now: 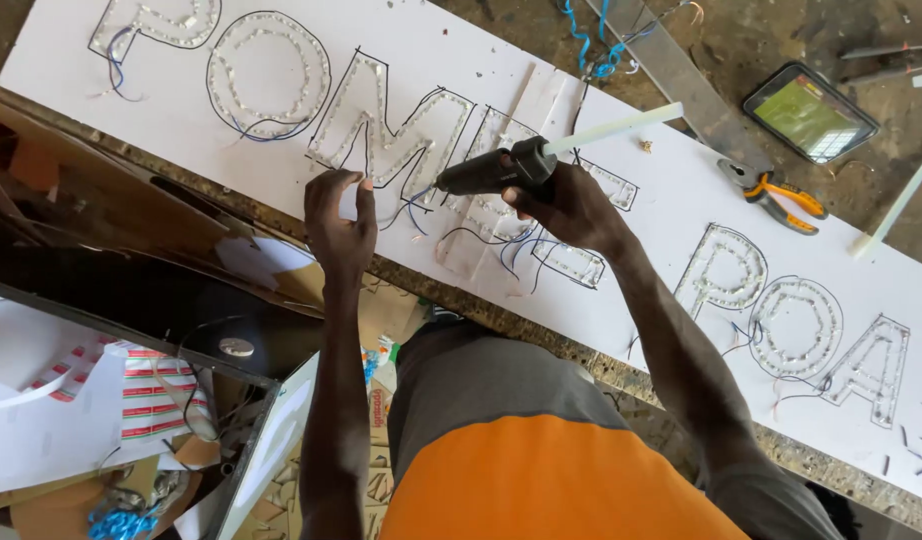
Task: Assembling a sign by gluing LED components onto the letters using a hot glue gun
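Head camera looks straight down past the person's orange and grey shirt [541,470]; at the lower left lies a heap of white paper sheets, red-striped card and brown cardboard scraps [101,400], with a dark box edge above it; beyond the shirt runs the speckled stone edge of the desk [581,350], and on it rests a long white foam board [641,190] marked with black-outlined letters filled with rows of small clear LED beads; the left hand [339,222] rests at the near edge of the board, its fingers [365,196] bent and spread, tips pressing on the board just below one bead-filled letter outline [381,135], grasping nothing; thin blue and black wires [501,245] trail between the two hands; the right hand [571,208] is clenched around the grip of a black hot glue gun [501,170], nozzle pointing left toward the letter near the left hand's fingertips, a translucent white glue stick [613,128] jutting from its back toward the upper right; farther right on the board lie orange-handled pliers [776,198]; past the board's far edge, on the dusty surface, sits a dark-cased smartphone with a green-lit screen [809,112], a grey metal ruler strip [681,75] beside it, and a tangle of blue wire [591,45] near the top.
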